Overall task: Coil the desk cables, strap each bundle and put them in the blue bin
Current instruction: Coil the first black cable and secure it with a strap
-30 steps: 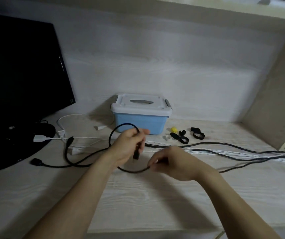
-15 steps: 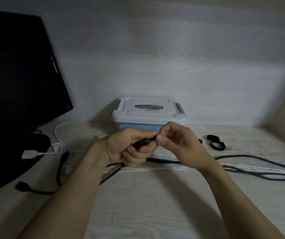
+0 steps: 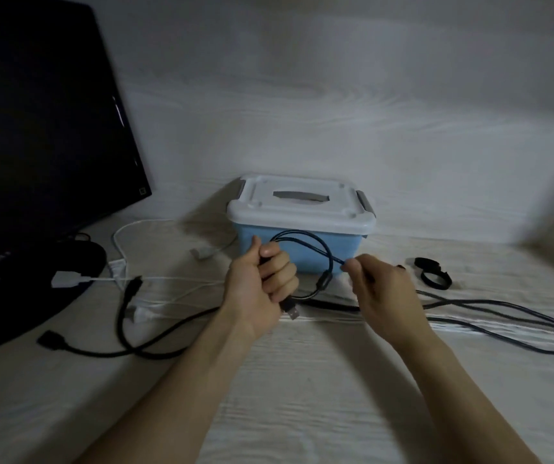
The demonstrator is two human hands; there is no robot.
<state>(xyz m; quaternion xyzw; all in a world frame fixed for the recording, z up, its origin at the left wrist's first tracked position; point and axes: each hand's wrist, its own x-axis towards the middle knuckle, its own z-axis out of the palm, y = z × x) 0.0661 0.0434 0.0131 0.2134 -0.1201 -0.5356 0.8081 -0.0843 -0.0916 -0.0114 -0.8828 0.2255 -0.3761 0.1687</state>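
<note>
left hand (image 3: 262, 286): bare, no ring, no glove | right hand (image 3: 386, 296): bare, no ring, no watch | forearms: bare to frame bottom, no sleeve visible | both in front of blue bin (image 3: 302, 249)

A dark monitor (image 3: 34, 145) stands at the left on the pale wood-grain desk (image 3: 302, 396), its round black base (image 3: 81, 259) beneath it, a wood-grain back panel (image 3: 335, 112) behind

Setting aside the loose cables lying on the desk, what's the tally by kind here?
Monitor: 1
Blue bin, lid on: 1
Black cable gripped by left hand, pinched by right hand: 1
Black strap in plain view: 1
Total: 4
</note>
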